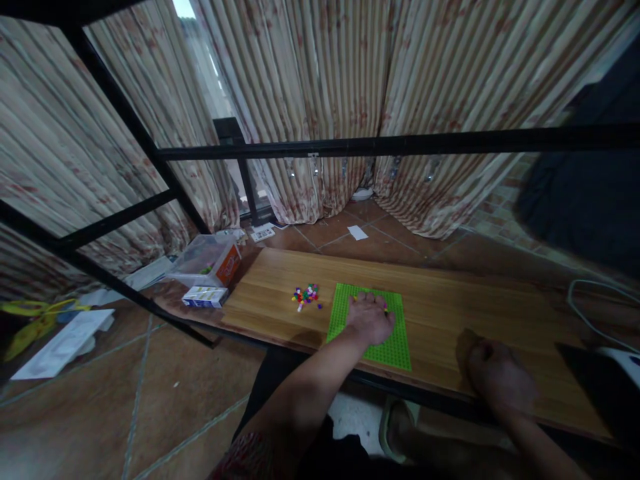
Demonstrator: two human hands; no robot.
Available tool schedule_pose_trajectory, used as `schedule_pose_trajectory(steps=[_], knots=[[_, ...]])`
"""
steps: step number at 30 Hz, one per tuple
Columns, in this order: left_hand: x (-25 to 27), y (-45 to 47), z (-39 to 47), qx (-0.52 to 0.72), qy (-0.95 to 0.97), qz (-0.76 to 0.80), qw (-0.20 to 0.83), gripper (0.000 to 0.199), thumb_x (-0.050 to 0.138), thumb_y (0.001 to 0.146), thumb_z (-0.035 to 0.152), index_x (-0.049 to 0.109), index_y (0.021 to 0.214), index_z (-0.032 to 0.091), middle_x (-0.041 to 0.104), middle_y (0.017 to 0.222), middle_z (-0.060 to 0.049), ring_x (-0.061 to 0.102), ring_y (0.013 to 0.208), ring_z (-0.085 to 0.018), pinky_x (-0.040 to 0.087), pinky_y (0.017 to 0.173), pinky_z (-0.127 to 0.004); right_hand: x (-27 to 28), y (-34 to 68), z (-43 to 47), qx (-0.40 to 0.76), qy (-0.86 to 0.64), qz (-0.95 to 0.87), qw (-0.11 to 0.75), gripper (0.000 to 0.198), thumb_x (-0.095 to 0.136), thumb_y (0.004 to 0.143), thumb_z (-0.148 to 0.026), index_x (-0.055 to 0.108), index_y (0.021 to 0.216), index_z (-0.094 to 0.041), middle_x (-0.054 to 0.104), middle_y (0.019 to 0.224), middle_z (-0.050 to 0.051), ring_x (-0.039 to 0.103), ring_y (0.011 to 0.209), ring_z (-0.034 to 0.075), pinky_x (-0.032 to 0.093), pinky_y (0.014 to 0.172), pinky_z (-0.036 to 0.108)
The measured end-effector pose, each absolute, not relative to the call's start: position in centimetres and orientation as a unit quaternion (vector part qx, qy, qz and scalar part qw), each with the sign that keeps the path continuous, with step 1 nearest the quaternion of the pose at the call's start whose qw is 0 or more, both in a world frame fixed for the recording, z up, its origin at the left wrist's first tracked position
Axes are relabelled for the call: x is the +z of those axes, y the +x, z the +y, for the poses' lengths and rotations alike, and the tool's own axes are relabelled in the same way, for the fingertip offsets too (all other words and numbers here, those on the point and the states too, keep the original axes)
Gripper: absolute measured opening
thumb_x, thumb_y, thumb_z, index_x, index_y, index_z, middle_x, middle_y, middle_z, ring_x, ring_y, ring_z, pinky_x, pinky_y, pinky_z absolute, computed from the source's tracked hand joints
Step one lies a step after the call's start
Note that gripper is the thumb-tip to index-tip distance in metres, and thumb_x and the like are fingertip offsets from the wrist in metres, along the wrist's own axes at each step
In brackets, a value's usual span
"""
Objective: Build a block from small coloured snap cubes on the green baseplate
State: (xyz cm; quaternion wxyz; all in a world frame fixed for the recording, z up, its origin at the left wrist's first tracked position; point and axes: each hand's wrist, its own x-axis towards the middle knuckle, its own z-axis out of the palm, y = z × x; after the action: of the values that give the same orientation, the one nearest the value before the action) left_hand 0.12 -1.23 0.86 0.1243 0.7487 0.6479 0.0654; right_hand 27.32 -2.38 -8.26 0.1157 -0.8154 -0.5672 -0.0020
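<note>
My left hand lies palm down over a bright green studded baseplate, its fingers spread towards the far edge. Small yellow bits show by its fingertips and thumb; the palm hides the middle of the plate. To the left of the plate is a loose pile of small coloured pieces, in red, green, white, purple and other colours. My right hand is curled into a fist above the near right part of the wooden board, apart from the plate. Whatever its fingers may hold is hidden.
A clear plastic box with an orange label and a small white-blue carton stand at the left end of the wooden board. A black metal bar crosses beyond it. A dark flat object lies at the right.
</note>
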Motion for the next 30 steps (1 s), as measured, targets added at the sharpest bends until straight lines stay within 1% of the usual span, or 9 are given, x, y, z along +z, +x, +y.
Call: schedule_pose_trajectory(steps=[6, 10, 14, 16, 19, 21, 24, 27, 30], knots=[[0.9, -0.5, -0.9, 0.078, 0.746, 0.647, 0.137, 0.05, 0.034, 0.093, 0.051, 0.063, 0.118, 0.018, 0.063, 0.123, -0.015, 0.051, 0.121, -0.033, 0.039, 0.103, -0.055, -8.8, 27.7, -2.1, 0.015, -0.837, -0.528, 0.142, 0.039, 0.031, 0.092, -0.044, 0.065, 0.106, -0.03, 0.069, 0.1, 0.017, 0.071, 0.082, 0.039, 0.051, 0.067, 0.051], [0.8, -0.6, -1.0, 0.098, 0.747, 0.639, 0.153, 0.063, 0.026, 0.094, 0.061, 0.062, 0.122, 0.018, 0.061, 0.128, -0.016, 0.048, 0.126, -0.034, 0.037, 0.105, -0.057, -9.2, 27.9, -2.1, 0.028, -0.838, -0.527, 0.141, 0.041, 0.032, 0.09, -0.047, 0.064, 0.109, -0.03, 0.069, 0.101, 0.019, 0.07, 0.088, 0.042, 0.051, 0.069, 0.054], [1.2, -2.0, -1.1, 0.172, 0.748, 0.61, 0.198, 0.066, 0.024, 0.095, 0.062, 0.047, 0.14, 0.019, 0.057, 0.135, -0.015, 0.048, 0.129, -0.034, 0.033, 0.108, -0.06, -9.1, 29.0, -2.0, 0.028, -0.836, -0.524, 0.158, 0.038, 0.035, 0.088, -0.049, 0.066, 0.101, -0.03, 0.07, 0.099, 0.021, 0.069, 0.088, 0.042, 0.05, 0.066, 0.053], [1.8, -3.9, -0.8, 0.229, 0.732, 0.606, 0.211, 0.057, 0.029, 0.097, 0.055, 0.043, 0.142, 0.023, 0.056, 0.139, -0.011, 0.048, 0.13, -0.03, 0.034, 0.11, -0.058, -8.4, 29.4, -1.7, 0.057, -0.837, -0.516, 0.172, 0.032, 0.045, 0.082, -0.05, 0.067, 0.092, -0.029, 0.07, 0.087, 0.02, 0.068, 0.08, 0.043, 0.049, 0.061, 0.053], [2.6, -8.5, 0.3, 0.262, 0.666, 0.672, 0.19, 0.041, 0.044, 0.095, 0.033, 0.053, 0.134, 0.023, 0.06, 0.136, -0.008, 0.053, 0.127, -0.025, 0.037, 0.111, -0.043, -5.5, 27.5, -0.9, 0.095, -0.823, -0.519, 0.21, 0.038, 0.049, 0.077, -0.054, 0.067, 0.087, -0.022, 0.07, 0.08, 0.017, 0.068, 0.077, 0.04, 0.051, 0.062, 0.049], [2.8, -12.1, 1.0, 0.25, 0.633, 0.706, 0.195, 0.042, 0.041, 0.093, 0.017, 0.055, 0.133, 0.018, 0.064, 0.132, -0.012, 0.059, 0.121, -0.023, 0.042, 0.105, -0.036, -2.8, 23.7, -0.5, 0.098, -0.78, -0.535, 0.308, 0.039, 0.048, 0.077, -0.053, 0.066, 0.088, -0.02, 0.071, 0.087, 0.018, 0.068, 0.083, 0.036, 0.051, 0.07, 0.047], [2.4, -16.7, 1.2, 0.214, 0.6, 0.743, 0.207, 0.043, 0.045, 0.084, 0.007, 0.062, 0.123, 0.009, 0.069, 0.12, -0.019, 0.064, 0.113, -0.026, 0.047, 0.098, -0.034, 1.2, 15.2, -0.8, 0.155, -0.691, -0.593, 0.382, 0.039, 0.05, 0.08, -0.052, 0.067, 0.09, -0.018, 0.071, 0.084, 0.014, 0.066, 0.075, 0.029, 0.051, 0.07, 0.043], [1.8, -19.0, 0.7, 0.191, 0.593, 0.755, 0.204, 0.047, 0.048, 0.08, 0.004, 0.063, 0.124, 0.011, 0.069, 0.122, -0.017, 0.063, 0.117, -0.024, 0.045, 0.1, -0.031, 3.4, 6.6, -1.8, 0.246, -0.531, -0.74, 0.33, 0.024, 0.052, 0.087, -0.041, 0.067, 0.092, -0.023, 0.072, 0.09, 0.006, 0.067, 0.078, 0.02, 0.051, 0.072, 0.032], [1.3, -19.2, 0.4, 0.177, 0.605, 0.749, 0.205, 0.05, 0.048, 0.08, 0.005, 0.063, 0.127, 0.014, 0.068, 0.126, -0.014, 0.061, 0.12, -0.022, 0.043, 0.103, -0.028, 3.5, 0.4, -1.5, 0.204, -0.441, -0.834, 0.262, 0.021, 0.047, 0.091, -0.021, 0.068, 0.094, -0.021, 0.071, 0.094, 0.006, 0.066, 0.085, 0.019, 0.049, 0.08, 0.03]])
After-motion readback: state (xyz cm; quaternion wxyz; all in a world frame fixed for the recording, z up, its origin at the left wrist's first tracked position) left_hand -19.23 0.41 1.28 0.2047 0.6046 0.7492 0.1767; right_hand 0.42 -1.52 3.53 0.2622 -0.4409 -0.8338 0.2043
